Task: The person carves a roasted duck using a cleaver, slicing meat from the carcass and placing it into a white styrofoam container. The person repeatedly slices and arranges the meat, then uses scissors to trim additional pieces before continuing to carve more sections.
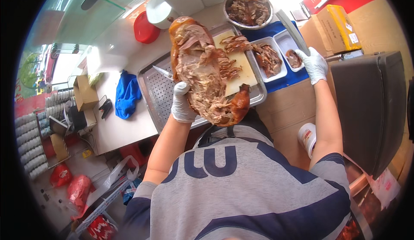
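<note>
My left hand [183, 102], in a pale glove, grips the near left edge of a large piece of roast meat [202, 75]. The meat has browned skin and a torn, pale inner side, and is tilted up over a perforated metal tray [153, 91]. Sliced meat [229, 67] lies on a cream cutting board [249, 75] beside it. My right hand [314, 66], also gloved, is at the right edge of a white tray [284, 39], its fingertips by a small meat piece [293, 59]. Whether they hold it, I cannot tell. A long grey metal strip [292, 33] ends at these fingers.
Another white tray [268, 59] holds meat on a blue cloth [281, 84]. Behind stands a metal bowl [248, 9] of meat. A knife blade [162, 72] lies on the metal tray. A dark box [365, 107] and a yellow carton [338, 29] stand at right; a blue cloth [127, 94] lies left.
</note>
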A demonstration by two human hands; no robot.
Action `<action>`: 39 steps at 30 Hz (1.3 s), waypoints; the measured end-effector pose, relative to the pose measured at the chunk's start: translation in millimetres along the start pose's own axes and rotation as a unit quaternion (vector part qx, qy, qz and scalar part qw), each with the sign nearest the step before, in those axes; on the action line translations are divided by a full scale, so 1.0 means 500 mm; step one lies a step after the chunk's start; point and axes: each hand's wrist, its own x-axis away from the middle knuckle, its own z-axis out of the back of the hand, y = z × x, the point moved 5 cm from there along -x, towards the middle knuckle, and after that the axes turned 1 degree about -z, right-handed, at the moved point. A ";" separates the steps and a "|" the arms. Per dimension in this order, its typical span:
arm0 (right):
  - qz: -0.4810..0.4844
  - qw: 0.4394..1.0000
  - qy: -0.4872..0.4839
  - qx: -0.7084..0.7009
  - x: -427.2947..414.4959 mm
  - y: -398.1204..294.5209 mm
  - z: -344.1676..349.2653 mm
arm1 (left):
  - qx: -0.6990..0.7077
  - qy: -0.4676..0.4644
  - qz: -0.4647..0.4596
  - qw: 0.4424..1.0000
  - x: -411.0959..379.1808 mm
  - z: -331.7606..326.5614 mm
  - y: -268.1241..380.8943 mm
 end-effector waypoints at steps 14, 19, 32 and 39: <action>0.337 0.889 -0.020 -0.308 0.177 -0.527 0.129 | 0.027 -0.077 0.034 0.996 0.009 -0.031 -0.017; 0.335 0.892 -0.029 -0.301 0.192 -0.562 0.113 | 0.040 -0.083 0.028 0.995 0.025 -0.019 0.000; 0.355 0.899 -0.042 -0.255 0.229 -0.592 0.109 | 0.058 -0.081 0.010 0.995 0.038 -0.002 0.016; 0.368 0.896 -0.080 -0.235 0.225 -0.536 0.090 | 0.041 -0.066 0.018 0.997 0.047 -0.012 0.027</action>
